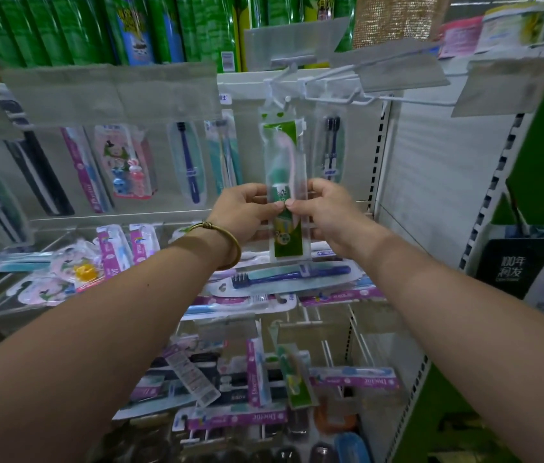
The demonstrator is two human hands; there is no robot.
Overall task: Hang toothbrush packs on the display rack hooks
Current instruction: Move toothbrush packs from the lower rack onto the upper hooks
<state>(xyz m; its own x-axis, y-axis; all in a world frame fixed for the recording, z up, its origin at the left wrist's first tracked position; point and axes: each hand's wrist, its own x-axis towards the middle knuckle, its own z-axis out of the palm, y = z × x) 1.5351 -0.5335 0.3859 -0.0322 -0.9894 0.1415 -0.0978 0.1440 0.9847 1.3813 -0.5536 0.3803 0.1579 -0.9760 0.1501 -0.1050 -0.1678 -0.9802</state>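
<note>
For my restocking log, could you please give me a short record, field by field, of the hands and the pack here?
held item: clear toothbrush pack with green card, upright
left hand: pinches its lower part from the left
right hand: pinches it from the right
pack top: at a white wire hook; whether threaded on, cannot tell
neighbour: dark-brush pack hanging to its right
below: loose packs lying in a heap
</note>
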